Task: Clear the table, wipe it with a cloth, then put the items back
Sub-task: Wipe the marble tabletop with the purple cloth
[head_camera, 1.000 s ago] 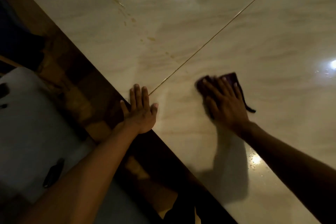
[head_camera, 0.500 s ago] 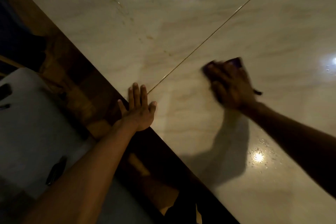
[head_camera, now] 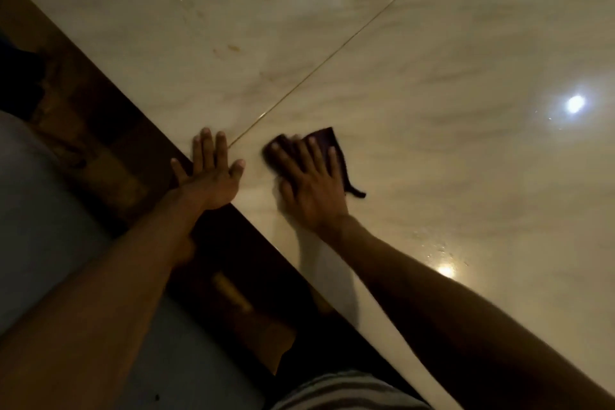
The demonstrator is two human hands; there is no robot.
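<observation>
Head view, progress: the pale, glossy marble-look counter (head_camera: 432, 110) carries no items in what the frame shows, so clearing looks done; wiping appears to be the step in hand.
Head view, what is left: brownish smears (head_camera: 229, 49) lie on the counter well beyond the hands, so by my reading more wiping is due, and putting the items back has not begun; no items are in view.
Head view, right grip: the right hand (head_camera: 311, 188) lies flat with fingers spread, pressing down on the small dark folded cloth (head_camera: 324, 140).
Head view, cloth relative to grip: mostly under the fingers, a corner and a thin tail poking out on the far and right side.
Head view, left grip: the left hand (head_camera: 209, 173) rests flat, fingers straight, on the counter's near edge, holding nothing, just beside the cloth.
</observation>
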